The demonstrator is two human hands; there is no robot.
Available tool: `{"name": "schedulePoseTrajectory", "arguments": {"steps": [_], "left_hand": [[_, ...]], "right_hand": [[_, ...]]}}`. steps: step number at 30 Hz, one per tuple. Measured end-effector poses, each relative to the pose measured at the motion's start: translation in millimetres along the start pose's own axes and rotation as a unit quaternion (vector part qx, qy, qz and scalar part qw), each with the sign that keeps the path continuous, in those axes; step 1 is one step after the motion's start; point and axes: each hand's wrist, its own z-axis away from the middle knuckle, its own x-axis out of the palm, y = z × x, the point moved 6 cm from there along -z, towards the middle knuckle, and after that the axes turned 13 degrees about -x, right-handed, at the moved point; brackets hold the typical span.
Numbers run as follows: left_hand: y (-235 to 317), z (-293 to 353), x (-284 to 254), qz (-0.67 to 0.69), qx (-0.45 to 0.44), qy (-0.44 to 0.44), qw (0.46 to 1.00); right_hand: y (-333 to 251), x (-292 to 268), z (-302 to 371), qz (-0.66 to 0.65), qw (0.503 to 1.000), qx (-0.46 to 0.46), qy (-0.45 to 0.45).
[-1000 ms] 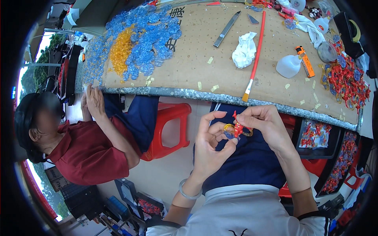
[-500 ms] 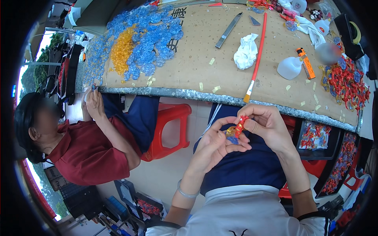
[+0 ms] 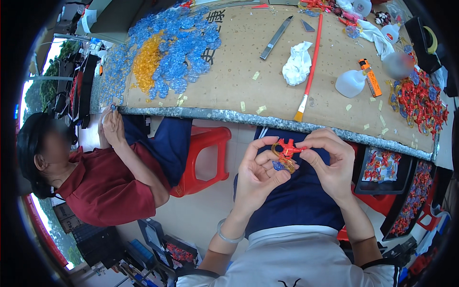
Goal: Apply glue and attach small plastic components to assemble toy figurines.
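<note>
Red figurine (image 3: 288, 150) with translucent blue-and-yellow parts, between both hands (image 3: 256, 178)

Red stool (image 3: 209, 137) (glossy), pale floor (image 3: 184, 215)

The figurine (image 3: 288, 150) looks like glossy plastic, the cardboard (image 3: 239, 62) matt, the tissue (image 3: 297, 64) crumpled paper.

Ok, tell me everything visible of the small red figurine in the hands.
The small red figurine looks like plastic; stubby projections point toward the picture's top and right. Translucent amber and blue parts show at its left and below; whether joined is unclear. It is held above the lap, its right projection pinched by the right hand, the left hand curled close opposite.
</note>
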Motion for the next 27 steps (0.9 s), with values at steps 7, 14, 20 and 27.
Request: {"name": "schedulePoseTrajectory", "arguments": {"steps": [7,14,20,27], "left_hand": [[5,7,6,-0.035,0.026,0.029,0.999],[5,7,7,-0.049,0.039,0.028,0.998],[8,7,-3,-0.017,0.052,0.038,0.998],[22,12,-21,-0.024,0.115,0.086,0.989]], "right_hand": [[-1,-2,-1,-0.005,1.000,0.008,0.021],[6,-3,3,-0.044,0.998,0.049,0.023],[5,2,-6,-0.063,0.996,0.061,0.021],[-8,10,-77,0.404,0.912,-0.060,0.040]]}}
